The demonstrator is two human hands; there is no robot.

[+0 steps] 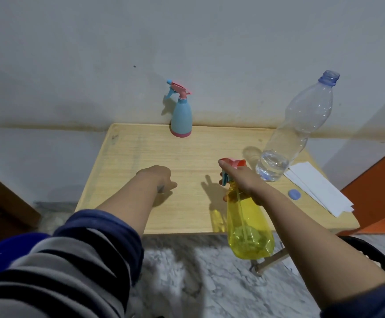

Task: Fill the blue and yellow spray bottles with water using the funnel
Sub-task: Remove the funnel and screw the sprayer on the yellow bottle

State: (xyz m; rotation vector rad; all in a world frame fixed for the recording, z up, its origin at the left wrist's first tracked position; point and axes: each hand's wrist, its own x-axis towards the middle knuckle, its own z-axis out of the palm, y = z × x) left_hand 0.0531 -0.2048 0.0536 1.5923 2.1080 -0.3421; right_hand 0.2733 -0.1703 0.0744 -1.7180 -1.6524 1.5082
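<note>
My right hand (242, 182) grips the yellow spray bottle (248, 228) by its neck and pink-and-teal trigger head, holding it in the air above the table's front edge. The bottle's clear yellow body shows its dip tube inside. My left hand (158, 177) rests on the wooden table (141, 157) with its fingers curled under, holding nothing that I can see. The blue spray bottle (181, 115), with a pink base and pink-and-blue trigger head, stands upright at the table's back edge against the wall. No funnel is in view.
A large clear plastic water bottle (294, 129) stands uncapped at the right with a little water in the bottom. Its blue cap (294, 194) lies near white paper sheets (320, 189). An orange cabinet (379, 187) stands at the right, and marble floor lies below.
</note>
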